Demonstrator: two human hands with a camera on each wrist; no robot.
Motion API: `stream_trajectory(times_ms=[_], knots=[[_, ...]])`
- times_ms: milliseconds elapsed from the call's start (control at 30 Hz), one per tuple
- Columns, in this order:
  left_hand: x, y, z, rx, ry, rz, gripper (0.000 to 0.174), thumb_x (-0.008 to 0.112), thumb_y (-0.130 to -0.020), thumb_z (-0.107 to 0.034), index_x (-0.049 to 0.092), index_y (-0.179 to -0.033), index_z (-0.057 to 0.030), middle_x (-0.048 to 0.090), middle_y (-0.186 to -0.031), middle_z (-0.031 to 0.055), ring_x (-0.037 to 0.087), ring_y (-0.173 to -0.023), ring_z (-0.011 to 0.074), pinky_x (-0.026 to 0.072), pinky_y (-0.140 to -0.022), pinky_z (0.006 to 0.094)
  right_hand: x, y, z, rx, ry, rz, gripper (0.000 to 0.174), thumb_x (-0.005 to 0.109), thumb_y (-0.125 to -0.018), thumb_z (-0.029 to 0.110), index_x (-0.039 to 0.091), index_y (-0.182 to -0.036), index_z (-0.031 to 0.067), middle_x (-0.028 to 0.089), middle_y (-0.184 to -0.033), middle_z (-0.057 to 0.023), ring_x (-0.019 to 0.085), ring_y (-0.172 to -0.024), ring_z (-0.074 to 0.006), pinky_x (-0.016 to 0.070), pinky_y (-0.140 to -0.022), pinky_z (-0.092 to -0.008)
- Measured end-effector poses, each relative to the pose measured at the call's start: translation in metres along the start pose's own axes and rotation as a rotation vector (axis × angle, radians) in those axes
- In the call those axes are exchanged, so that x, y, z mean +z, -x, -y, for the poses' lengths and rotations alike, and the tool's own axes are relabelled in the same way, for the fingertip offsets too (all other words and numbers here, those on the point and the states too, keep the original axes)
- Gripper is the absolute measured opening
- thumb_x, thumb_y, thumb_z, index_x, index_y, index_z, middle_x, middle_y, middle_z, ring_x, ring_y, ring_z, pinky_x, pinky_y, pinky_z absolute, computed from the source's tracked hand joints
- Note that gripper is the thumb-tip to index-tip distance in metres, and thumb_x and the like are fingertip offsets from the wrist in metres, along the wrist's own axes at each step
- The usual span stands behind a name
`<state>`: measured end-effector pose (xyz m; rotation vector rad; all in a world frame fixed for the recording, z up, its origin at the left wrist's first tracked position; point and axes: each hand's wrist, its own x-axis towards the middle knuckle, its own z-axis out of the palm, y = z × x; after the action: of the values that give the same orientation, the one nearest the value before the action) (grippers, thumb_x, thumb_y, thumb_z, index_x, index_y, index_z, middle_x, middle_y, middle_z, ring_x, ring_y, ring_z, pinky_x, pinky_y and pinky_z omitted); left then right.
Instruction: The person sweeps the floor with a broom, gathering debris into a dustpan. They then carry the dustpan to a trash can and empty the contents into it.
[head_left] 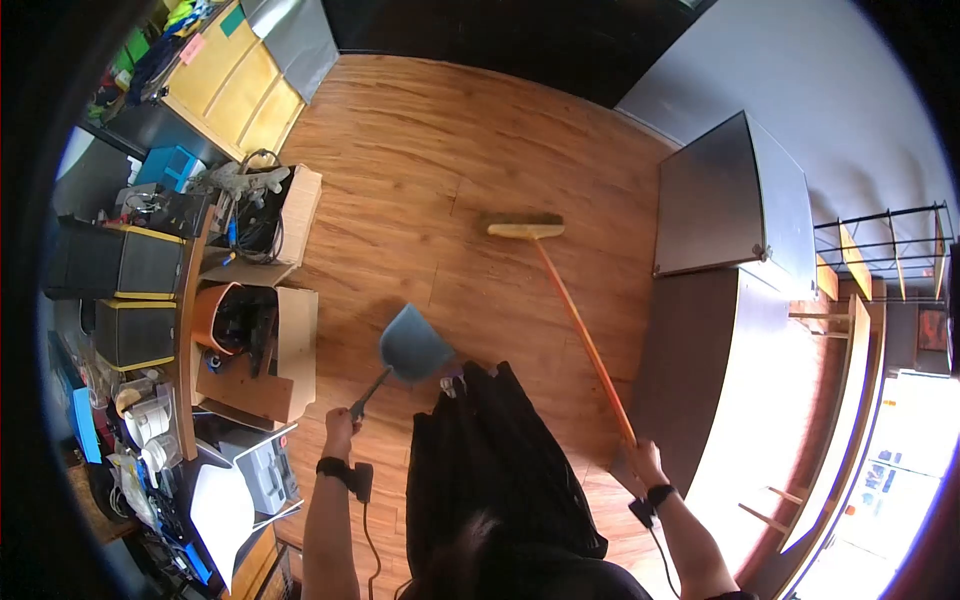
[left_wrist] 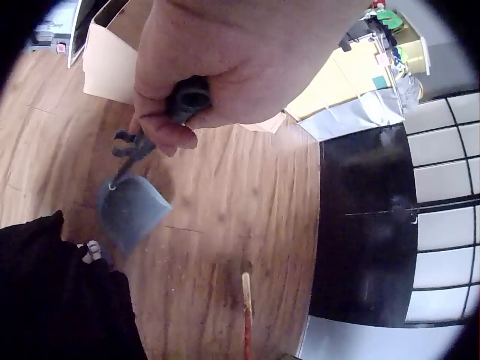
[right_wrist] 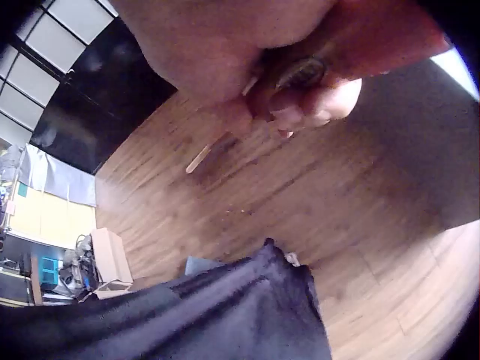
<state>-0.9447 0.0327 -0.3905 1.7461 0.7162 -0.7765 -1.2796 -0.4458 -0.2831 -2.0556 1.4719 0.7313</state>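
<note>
My left hand (head_left: 341, 436) grips the upright dark handle of a grey-blue dustpan (head_left: 412, 345), its pan low over the wooden floor just ahead of my feet. In the left wrist view, fingers of the left hand (left_wrist: 217, 64) curl round the handle's end, and the pan (left_wrist: 131, 214) hangs below. With my right hand (head_left: 645, 465) I hold the orange stick (head_left: 585, 340) of a broom, which slants forward and left. Its pale broom head (head_left: 525, 230) lies on the floor, ahead and right of the dustpan. The right wrist view shows the right hand (right_wrist: 225, 52) wrapped round the stick.
Open cardboard boxes (head_left: 298, 350) with cables and tools line the left, beside a cluttered shelf (head_left: 185, 330). A grey cabinet (head_left: 705, 195) stands on the right. A black panel (head_left: 480, 45) bounds the far side. Small specks (right_wrist: 238, 211) dot the floor.
</note>
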Motion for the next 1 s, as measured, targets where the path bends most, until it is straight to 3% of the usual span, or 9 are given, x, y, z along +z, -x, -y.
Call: stream_trajectory(times_ms=[167,267,400,467,533,600,667,833,1000], knots=[[0.015,-0.002,-0.024,-0.009,-0.079,-0.017,0.011,0.04,-0.069,0.001,0.045,-0.06,-0.0023,0.05,-0.055,0.0085,0.048,-0.041,0.0122,0.039,-0.034,0.02,0.005,-0.094,0.067,-0.075,-0.131,-0.118,0.028,0.046,-0.072,0.022,0.055,-0.076,-0.0041,0.055,-0.064,-0.021,0.056,-0.061,-0.0344,0.0436,-0.053,-0.0418],[0.016,-0.007,-0.019,-0.052,-0.023,-0.059,0.007,0.041,-0.071,0.001,0.044,-0.065,-0.0011,0.051,-0.059,0.0107,0.049,-0.043,0.0142,0.0409,-0.036,0.0213,0.006,-0.103,0.114,-0.204,0.026,0.166,0.023,0.045,-0.071,0.018,0.054,-0.074,-0.0034,0.055,-0.057,-0.0143,0.056,-0.053,-0.0276,0.044,-0.048,-0.041],[0.012,-0.024,-0.028,-0.04,-0.069,0.03,0.008,0.039,-0.072,0.001,0.041,-0.065,0.0004,0.051,-0.062,0.013,0.049,-0.044,0.0169,0.0414,-0.036,0.0218,0.047,-0.077,0.154,0.004,-0.081,0.31,0.017,0.044,-0.073,0.015,0.051,-0.074,-0.0012,0.052,-0.056,-0.0142,0.056,-0.051,-0.0265,0.0443,-0.05,-0.0438],[0.004,-0.056,-0.012,-0.134,0.09,-0.053,0.006,0.037,-0.072,0.002,0.041,-0.067,0.0017,0.05,-0.06,0.0129,0.049,-0.044,0.0182,0.0416,-0.035,0.0227,0.132,-0.086,0.085,-0.129,0.102,0.062,0.019,0.04,-0.074,0.013,0.047,-0.085,-0.0013,0.054,-0.069,-0.0193,0.056,-0.053,-0.0298,0.0456,-0.05,-0.0441],[-0.017,-0.1,0.014,-0.168,0.148,0.075,0.005,0.038,-0.073,0.0,0.042,-0.071,0.0026,0.049,-0.068,0.0141,0.049,-0.05,0.0195,0.0439,-0.039,0.023,0.155,-0.037,0.046,-0.258,0.259,0.006,0.022,0.039,-0.073,0.009,0.043,-0.091,-0.0027,0.053,-0.081,-0.0239,0.056,-0.055,-0.032,0.047,-0.046,-0.0409],[-0.022,-0.101,0.004,-0.214,0.204,0.204,0.007,0.039,-0.073,-0.002,0.043,-0.075,0.0035,0.048,-0.076,0.0153,0.05,-0.057,0.0207,0.0462,-0.043,0.0233,0.119,0.053,0.075,0.057,-0.086,0.202,0.018,0.039,-0.07,0.004,0.044,-0.086,-0.0043,0.054,-0.073,-0.0244,0.056,-0.053,-0.0309,0.047,-0.042,-0.0358],[-0.015,-0.051,-0.053,-0.291,0.23,0.2,0.014,0.038,-0.07,0.002,0.04,-0.082,0.0089,0.047,-0.079,0.0204,0.051,-0.063,0.0238,0.047,-0.047,0.0241,0.161,0.095,0.046,0.107,-0.125,0.283,0.013,0.041,-0.068,0.002,0.045,-0.078,-0.0051,0.054,-0.061,-0.021,0.056,-0.049,-0.0299,0.0469,-0.041,-0.0351],[-0.023,-0.076,-0.035,-0.645,0.481,0.414,0.029,0.039,-0.068,0.005,0.034,-0.094,0.0142,0.039,-0.092,0.0289,0.046,-0.065,0.0195,0.0461,-0.054,0.0204,0.192,0.198,0.035,0.193,-0.133,0.356,0.017,0.048,-0.066,0.01,0.051,-0.076,-0.0036,0.054,-0.059,-0.0205,0.056,-0.051,-0.0294,0.0458,-0.044,-0.0368],[-0.016,-0.065,-0.034,-0.612,0.497,0.465,0.026,0.04,-0.066,0.007,0.035,-0.091,0.0141,0.038,-0.092,0.0323,0.044,-0.065,0.0192,0.0427,-0.049,0.0203,0.19,0.226,0.04,0.188,-0.189,0.136,0.022,0.054,-0.064,0.018,0.049,-0.07,-0.0023,0.053,-0.058,-0.0189,0.055,-0.056,-0.0322,0.0446,-0.048,-0.0382]])
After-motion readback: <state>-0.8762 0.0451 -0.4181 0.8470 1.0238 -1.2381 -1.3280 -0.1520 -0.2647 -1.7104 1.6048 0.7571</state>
